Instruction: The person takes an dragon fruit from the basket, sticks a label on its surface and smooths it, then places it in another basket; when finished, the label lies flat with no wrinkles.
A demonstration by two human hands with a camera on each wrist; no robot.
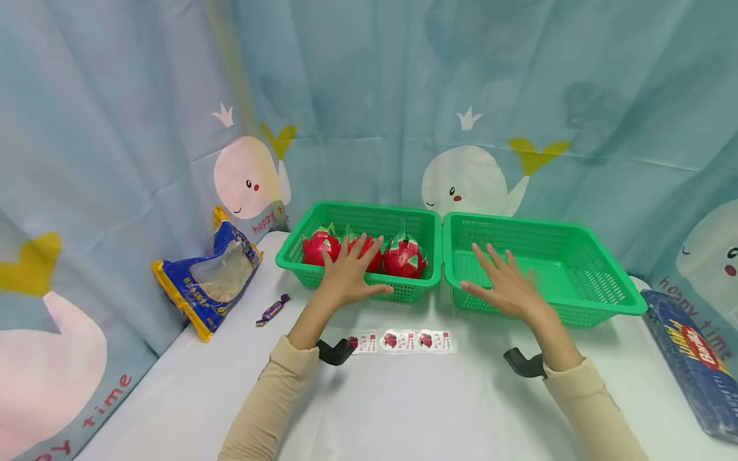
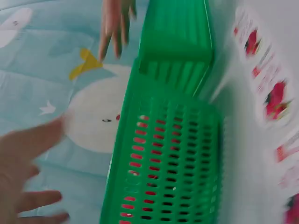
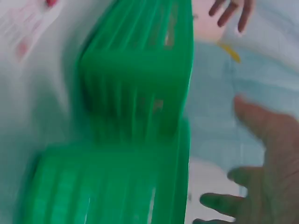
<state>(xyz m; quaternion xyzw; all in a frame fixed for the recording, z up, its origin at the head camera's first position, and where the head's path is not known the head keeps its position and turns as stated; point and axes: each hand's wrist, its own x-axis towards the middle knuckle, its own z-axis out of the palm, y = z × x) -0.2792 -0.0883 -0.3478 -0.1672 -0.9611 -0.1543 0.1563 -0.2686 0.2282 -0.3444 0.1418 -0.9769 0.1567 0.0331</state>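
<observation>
My left hand (image 1: 346, 275) hovers with spread fingers over the front rim of the left green basket (image 1: 426, 282). Inside that basket lie three red dragon fruits, the left one (image 1: 320, 247), the middle one (image 1: 373, 256) partly hidden behind the fingers, and the right one (image 1: 405, 257). Above the front left part of the right green basket (image 1: 611, 301) is my right hand (image 1: 507, 285), its fingers also spread and holding nothing. In the left wrist view, red fruit shows through the slots of the left basket (image 2: 173, 154). The right wrist view is blurred.
A strip of dragon fruit stickers (image 1: 398, 342) lies in front of the baskets. Left of them are a purple wrapped candy (image 1: 273, 310) and a blue and yellow bag (image 1: 216, 275). At the right edge lies a blue Barilla pasta pack (image 1: 694, 358). A whale-print curtain (image 1: 357, 96) hangs behind.
</observation>
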